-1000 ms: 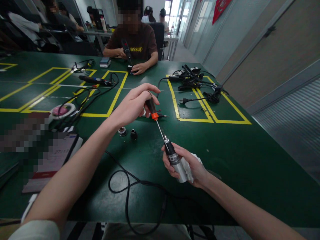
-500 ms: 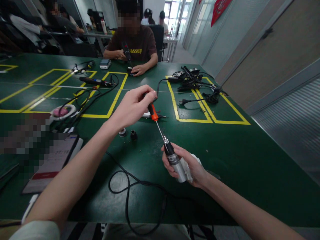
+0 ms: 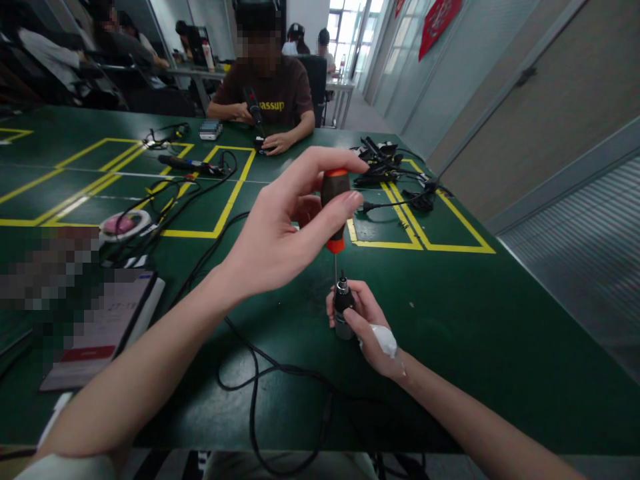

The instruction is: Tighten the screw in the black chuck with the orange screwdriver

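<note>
My left hand (image 3: 285,230) is closed round the black-and-orange handle of a screwdriver (image 3: 335,245), its thumb along one side and forefinger over the top. The thin shaft points down towards a black-and-silver cylindrical tool part (image 3: 343,303), which stands about upright. My right hand (image 3: 367,320) grips that part around its body, with a slim metal end sticking up out of the black collar. Whether the screwdriver tip touches it is hidden. Something white and crumpled, like tissue (image 3: 385,340), lies against my right hand near the wrist.
A black cable (image 3: 280,365) loops over the green table (image 3: 475,347) in front of me. To the left lie a tablet-like screen (image 3: 103,327) and a white tape roll (image 3: 143,220). Black cords (image 3: 383,160) are piled at the back right. A co-worker (image 3: 273,87) sits opposite, holding a tool.
My left hand has come nearer and to the right, turning the screwdriver from slanted to nearly vertical. My right hand has turned the tool part more upright.
</note>
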Demonstrator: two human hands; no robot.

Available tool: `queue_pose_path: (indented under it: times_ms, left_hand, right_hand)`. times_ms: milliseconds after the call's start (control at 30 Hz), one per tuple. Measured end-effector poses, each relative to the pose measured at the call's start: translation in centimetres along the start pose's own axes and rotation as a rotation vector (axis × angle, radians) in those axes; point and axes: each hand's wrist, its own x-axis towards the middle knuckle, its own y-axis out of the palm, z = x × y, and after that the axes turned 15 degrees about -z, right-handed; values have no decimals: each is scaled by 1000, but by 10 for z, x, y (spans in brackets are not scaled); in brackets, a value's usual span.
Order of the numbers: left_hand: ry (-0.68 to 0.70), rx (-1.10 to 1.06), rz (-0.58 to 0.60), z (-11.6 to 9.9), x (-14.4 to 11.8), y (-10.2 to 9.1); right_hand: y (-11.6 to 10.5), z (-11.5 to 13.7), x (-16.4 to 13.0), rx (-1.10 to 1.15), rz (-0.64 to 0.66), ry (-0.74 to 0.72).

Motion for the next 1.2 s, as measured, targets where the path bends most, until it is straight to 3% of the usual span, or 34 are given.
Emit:
queue_pose_path:
  times_ms: [167,300,700,800,933,1033,1133,1200]
  left_hand:
    - [-38,-73,132,-10,-8,-3]
    - [-60,-61,159,-11,-8,-4]
    - [76,-25,217,-22,-17,4]
    - [144,2,251,-18,-20,6]
    - [316,94,231,-8,-22,7]
    - [292,178,242,-1,-24,7]
    - [253,236,356,3,-26,8]
    - [241,224,372,4,-27,8]
  right_hand:
    - [4,-4,0,-31,-83,-19]
    - [3,-8,2,-38,-121,-18]
    - [-18,-10,-5,-160,32,-56]
    - [-22,-15,-4,-167,26,-3]
    - [-21,-18,-1,-172,-6,-39]
    - [-18,-15,0,-181,19,-23]
    - [-15,-12,1,-186,48,-11]
    - [-11,-11,0,-189,76,-11]
